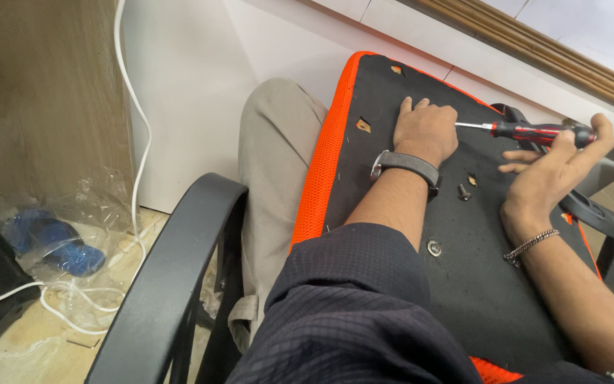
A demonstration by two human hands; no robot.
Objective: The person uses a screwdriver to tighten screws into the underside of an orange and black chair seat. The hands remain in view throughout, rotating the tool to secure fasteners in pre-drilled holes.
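An upturned chair seat [477, 284], black underneath with an orange mesh edge, lies across the person's lap in the middle of the scene. A black armrest [172, 284] stands near left, another at the right edge [609, 235]. The left hand [426, 131] presses flat on the far part of the seat, fingers curled, pinching nothing visible. The right hand [556, 171] pinches a red-and-black screwdriver [534, 131], tip towards the left hand. One bolt [434, 247] looks seated; another [463, 190] stands loose, and two holes [363, 126] remain open, so fastening seems partly done.

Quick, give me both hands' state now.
Left hand: curled, knuckles down on the seat base; holding anything cannot be told.
Right hand: holding the screwdriver.
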